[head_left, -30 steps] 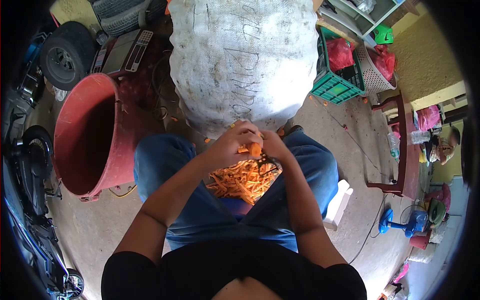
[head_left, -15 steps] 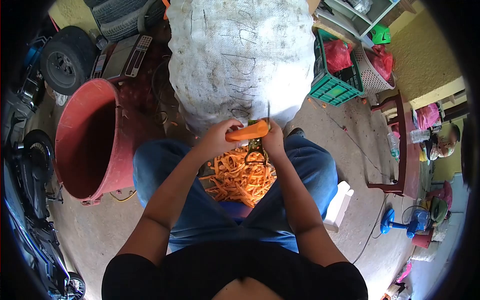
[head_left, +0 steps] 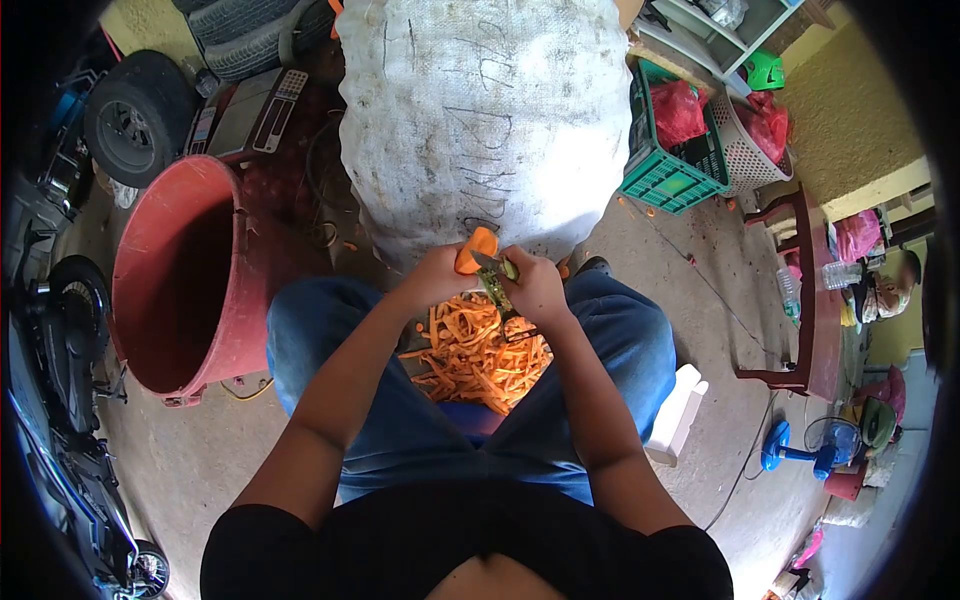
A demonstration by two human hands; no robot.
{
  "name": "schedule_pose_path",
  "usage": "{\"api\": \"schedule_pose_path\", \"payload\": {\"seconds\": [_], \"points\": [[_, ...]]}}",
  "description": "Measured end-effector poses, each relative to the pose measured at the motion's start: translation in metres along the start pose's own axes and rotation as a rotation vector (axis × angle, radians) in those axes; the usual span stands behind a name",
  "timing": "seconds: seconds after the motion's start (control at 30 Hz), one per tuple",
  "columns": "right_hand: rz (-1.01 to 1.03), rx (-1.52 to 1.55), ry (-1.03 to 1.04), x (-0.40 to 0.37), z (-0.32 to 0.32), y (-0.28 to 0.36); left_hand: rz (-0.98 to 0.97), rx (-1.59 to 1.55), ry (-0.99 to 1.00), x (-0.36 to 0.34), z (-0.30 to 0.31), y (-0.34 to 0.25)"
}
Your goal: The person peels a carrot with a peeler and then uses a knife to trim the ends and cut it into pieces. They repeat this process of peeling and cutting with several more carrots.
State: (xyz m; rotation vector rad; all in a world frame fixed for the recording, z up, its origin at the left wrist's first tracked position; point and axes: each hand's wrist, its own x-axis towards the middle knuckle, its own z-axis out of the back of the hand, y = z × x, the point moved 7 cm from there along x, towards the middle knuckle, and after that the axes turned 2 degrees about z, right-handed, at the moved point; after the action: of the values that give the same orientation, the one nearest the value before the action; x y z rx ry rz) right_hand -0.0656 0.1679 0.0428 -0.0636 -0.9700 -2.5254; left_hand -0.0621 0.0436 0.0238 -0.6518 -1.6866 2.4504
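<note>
My left hand is closed around an orange carrot, whose thick end points up toward the large white sack. My right hand grips a knife, its short dark blade against the carrot. A green patterned peeler-like tool hangs below the knife, between the hands; how it is held is partly hidden. Under both hands, between my knees, lies a heap of orange peelings over a blue container.
A tall red bin stands to the left, beyond it a wheel and a motorbike. At the right are a green crate, a white basket, a wooden frame and a white box.
The carrot has turned from lying sideways to pointing more upward. My right hand has tilted, and the knife blade, upright before, now lies against the carrot; the green tool has tilted too.
</note>
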Motion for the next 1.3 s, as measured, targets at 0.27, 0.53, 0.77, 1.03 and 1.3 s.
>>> {"api": "schedule_pose_path", "payload": {"seconds": [0.27,0.53,0.77,1.03,1.3], "points": [[0.036,-0.082,-0.007,-0.001,0.004,0.003,0.076,0.050,0.118,-0.004,-0.004,0.004],[0.032,-0.024,0.094,0.002,-0.004,-0.006,0.144,0.052,0.273,-0.017,-0.016,0.000],[-0.216,-0.004,0.180,0.002,-0.042,-0.064,-0.452,0.150,0.517,-0.052,-0.053,-0.052],[-0.150,-0.011,0.342,-0.004,-0.063,-0.049,-0.308,0.296,0.368,-0.056,-0.009,-0.055],[-0.109,-0.092,0.549,-0.015,-0.080,-0.038,0.084,0.790,-0.646,-0.166,0.177,-0.047]]}}
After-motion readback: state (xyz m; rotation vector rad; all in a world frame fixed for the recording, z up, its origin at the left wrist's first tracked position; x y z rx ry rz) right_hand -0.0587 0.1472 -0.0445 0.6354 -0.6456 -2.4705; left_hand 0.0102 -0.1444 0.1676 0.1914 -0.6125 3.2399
